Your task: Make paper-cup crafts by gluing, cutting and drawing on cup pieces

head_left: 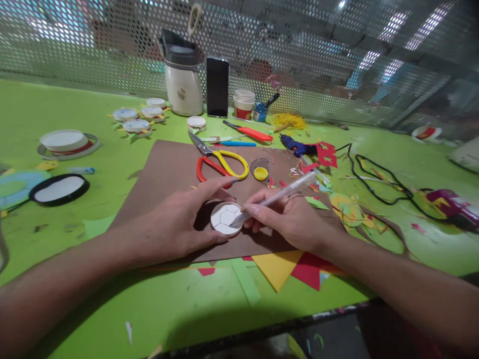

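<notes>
A small round white disc (221, 214) with a football pattern of dark lines lies on the brown board (149, 174). My left hand (187, 214) curls around its left side, thumb and fingers closed on its rim. In my right hand (280, 214) is a clear-barrelled pen (292, 188), gripped near the tip. The pen's point touches or hovers just over the disc's lower right; I cannot tell which. Just beyond my left fingers lie scissors (232, 162) with one red and one yellow handle. A yellow bottle cap (261, 173) sits to their right.
A white jug (183, 89), a phone (217, 87) and paper cups (244, 103) stand at the back. A red cutter (256, 133) and a blue glue gun (295, 145) with a black cord lie beyond the board. Paper scraps (279, 269) lie in front; decorated lids (137, 126) sit left.
</notes>
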The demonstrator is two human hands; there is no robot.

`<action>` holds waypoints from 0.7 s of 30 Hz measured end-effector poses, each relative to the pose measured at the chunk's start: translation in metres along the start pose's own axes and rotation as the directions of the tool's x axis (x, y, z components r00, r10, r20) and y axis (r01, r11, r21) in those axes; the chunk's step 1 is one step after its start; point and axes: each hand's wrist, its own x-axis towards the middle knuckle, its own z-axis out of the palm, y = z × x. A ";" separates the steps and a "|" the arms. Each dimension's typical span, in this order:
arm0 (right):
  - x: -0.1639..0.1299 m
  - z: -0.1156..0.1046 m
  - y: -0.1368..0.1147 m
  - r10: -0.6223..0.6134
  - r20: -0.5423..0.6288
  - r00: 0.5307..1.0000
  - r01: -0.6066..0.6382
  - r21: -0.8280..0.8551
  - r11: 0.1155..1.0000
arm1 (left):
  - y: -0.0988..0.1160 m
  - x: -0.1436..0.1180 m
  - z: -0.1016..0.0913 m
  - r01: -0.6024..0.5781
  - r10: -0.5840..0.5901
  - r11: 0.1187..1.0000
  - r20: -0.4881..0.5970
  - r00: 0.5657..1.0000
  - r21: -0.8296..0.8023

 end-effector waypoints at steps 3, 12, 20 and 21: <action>0.000 0.000 0.000 0.011 0.000 1.000 -0.011 -0.001 1.000 | -0.001 0.000 0.000 -0.011 0.011 1.000 -0.007 1.000 -0.005; -0.002 0.000 -0.004 0.022 0.012 1.000 -0.022 0.006 1.000 | 0.002 0.000 -0.001 -0.013 0.013 1.000 0.011 1.000 -0.020; -0.001 0.002 -0.001 0.012 -0.019 1.000 -0.011 0.074 0.997 | 0.003 0.001 -0.002 -0.018 0.019 0.999 0.028 0.999 -0.048; -0.001 0.002 -0.001 0.013 -0.027 1.000 -0.011 0.080 0.997 | 0.003 0.001 -0.001 -0.018 0.019 0.999 0.027 0.999 -0.046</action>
